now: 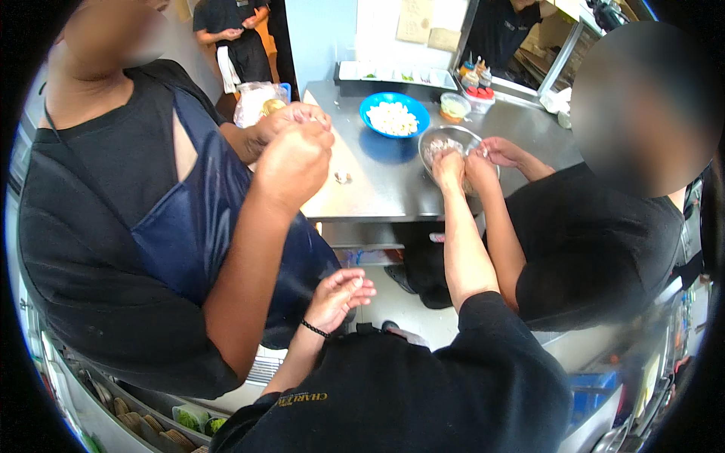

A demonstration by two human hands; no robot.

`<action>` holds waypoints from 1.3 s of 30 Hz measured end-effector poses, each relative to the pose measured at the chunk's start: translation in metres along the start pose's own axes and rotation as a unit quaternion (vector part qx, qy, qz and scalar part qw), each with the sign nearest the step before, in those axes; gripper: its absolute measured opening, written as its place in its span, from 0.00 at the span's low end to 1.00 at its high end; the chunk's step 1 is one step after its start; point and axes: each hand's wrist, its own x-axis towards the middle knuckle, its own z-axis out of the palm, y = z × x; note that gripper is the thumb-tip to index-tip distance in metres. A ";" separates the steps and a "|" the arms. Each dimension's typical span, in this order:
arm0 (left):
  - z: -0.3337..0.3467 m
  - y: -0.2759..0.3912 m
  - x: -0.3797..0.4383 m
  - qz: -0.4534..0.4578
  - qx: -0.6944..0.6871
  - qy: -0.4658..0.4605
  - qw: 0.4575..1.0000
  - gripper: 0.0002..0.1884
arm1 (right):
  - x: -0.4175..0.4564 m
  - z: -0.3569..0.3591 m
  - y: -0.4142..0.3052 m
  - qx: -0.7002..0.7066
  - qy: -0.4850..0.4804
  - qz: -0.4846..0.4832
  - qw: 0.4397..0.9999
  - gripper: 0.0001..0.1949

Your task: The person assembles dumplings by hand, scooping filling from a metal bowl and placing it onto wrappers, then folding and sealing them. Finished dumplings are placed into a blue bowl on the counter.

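My left hand (340,297), with a dark braided bracelet at its wrist, is held palm up before my body, thumb near the fingers; a small pale spot at the thumb tip is unclear. My right hand (450,167) reaches down into a steel bowl (426,165), its fingertips among pale, purplish pieces (443,146) that look like unpeeled garlic cloves; whether it grips one is hidden. Beside it, a co-worker's hands work over the same bowl. A blue plastic bowl (365,122) holds white pieces (392,119), apparently peeled garlic cloves. Scraps of skin (342,177) lie on the steel table (385,195).
A co-worker in a blue apron (198,226) stands close on the left, both hands raised over the table edge. Another co-worker (589,243) is close on the right. Behind the bowls stand a sectioned tray (385,72), a lidded tub (455,106) and a container with red-capped bottles (480,102).
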 end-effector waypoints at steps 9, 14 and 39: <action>-0.014 0.005 0.005 -0.019 0.042 0.024 0.999 0.12 | 0.013 0.021 0.011 0.006 0.012 0.082 0.997 0.18; 0.009 0.029 0.016 0.039 0.058 0.016 0.997 0.15 | -0.033 0.005 -0.011 0.021 0.037 -0.053 0.998 0.13; 0.081 0.031 0.004 0.145 0.243 0.070 0.957 0.06 | -0.241 -0.118 -0.060 0.348 -0.228 -0.204 0.886 0.03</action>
